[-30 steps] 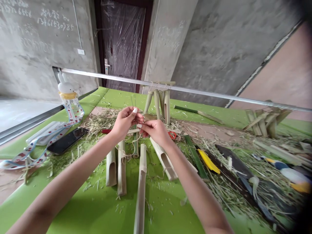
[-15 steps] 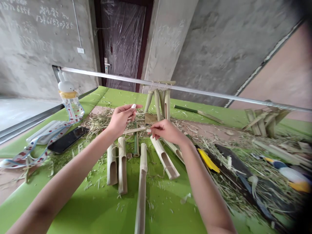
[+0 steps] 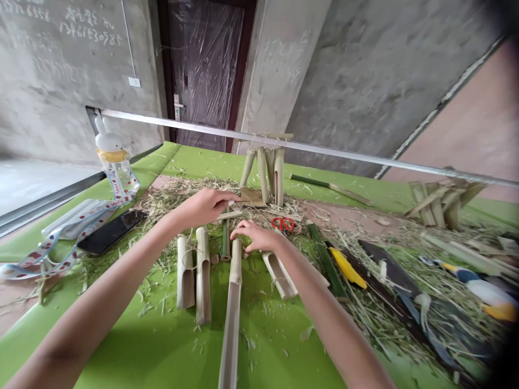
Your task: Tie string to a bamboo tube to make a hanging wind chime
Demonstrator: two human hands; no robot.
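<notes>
In the head view, I watch the right hand at the centre, fingers bent and apart over the near end of the long split bamboo (image 3: 230,324); I can't tell whether they touch it. That piece runs towards six o'clock, hollow side up, perhaps so its tip stays within reach. At ten o'clock, the left hand (image 3: 208,207) has thumb and forefinger close together; whether they pinch something thin is unclear. Two short bamboo tubes (image 3: 194,281) lie at eight o'clock, red-handled scissors (image 3: 283,223) at two, seemingly kept handy.
</notes>
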